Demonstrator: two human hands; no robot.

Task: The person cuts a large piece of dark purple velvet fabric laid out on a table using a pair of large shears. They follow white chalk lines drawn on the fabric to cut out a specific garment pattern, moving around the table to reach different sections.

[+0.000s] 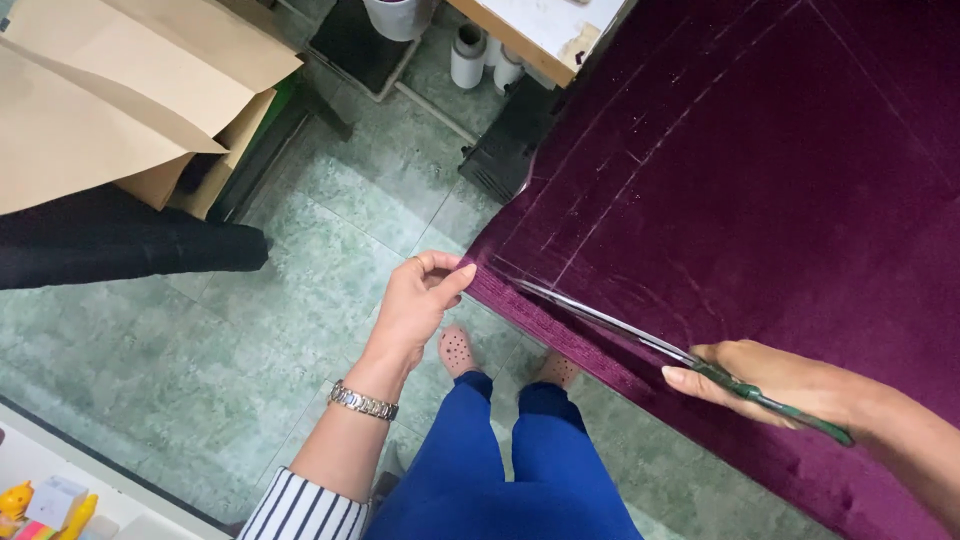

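Observation:
A dark purple velvet cloth [760, 190] with faint chalk lines covers a table on the right. My left hand [420, 300], with a metal watch on its wrist, pinches the cloth's near corner edge. My right hand [770, 385] grips green-handled scissors [640, 335]. Their long blades lie along the cloth's edge and point toward my left hand. The blade tips sit close to the pinched corner.
Green tiled floor [300, 300] lies below, with my blue trousers and socked feet. Brown paper sheets [110, 90] lie over black fabric at the left. White thread cones [468, 55] and a dark box stand at the top. A white shelf with small colourful objects [40, 505] is at bottom left.

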